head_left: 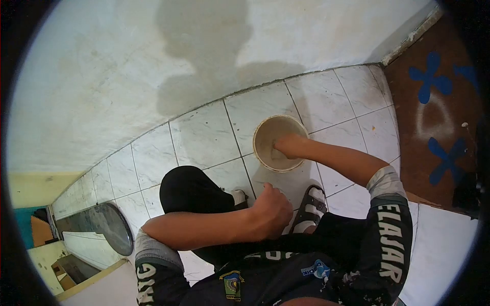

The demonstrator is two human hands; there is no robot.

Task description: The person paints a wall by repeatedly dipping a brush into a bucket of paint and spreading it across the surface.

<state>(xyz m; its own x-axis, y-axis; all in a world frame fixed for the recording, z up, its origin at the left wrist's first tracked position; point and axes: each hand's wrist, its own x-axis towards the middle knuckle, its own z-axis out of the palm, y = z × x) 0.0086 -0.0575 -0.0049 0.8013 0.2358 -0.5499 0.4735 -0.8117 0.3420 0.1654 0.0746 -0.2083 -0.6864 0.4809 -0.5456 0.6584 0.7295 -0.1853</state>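
Observation:
A pale, round bucket [256, 131] stands on the tiled floor in front of me, its inside and bottom partly in view. My right hand [290, 146] reaches down over the right side of its rim, with the fingers low inside; their ends are blurred against the bottom, and I cannot tell whether they hold anything. Curled into a fist, my left hand [274, 211] hovers over my lap, thumb uppermost and nothing showing in it. It is nearer to my body than the bucket.
White marbled tiles [204, 133] meet a stained white wall [102, 76]. To the right is a brown panel [408, 127] painted with blue flower shapes. A dark round-ended tabletop [115, 227] lies at the left. My sandalled foot [310, 206] is close to the bucket.

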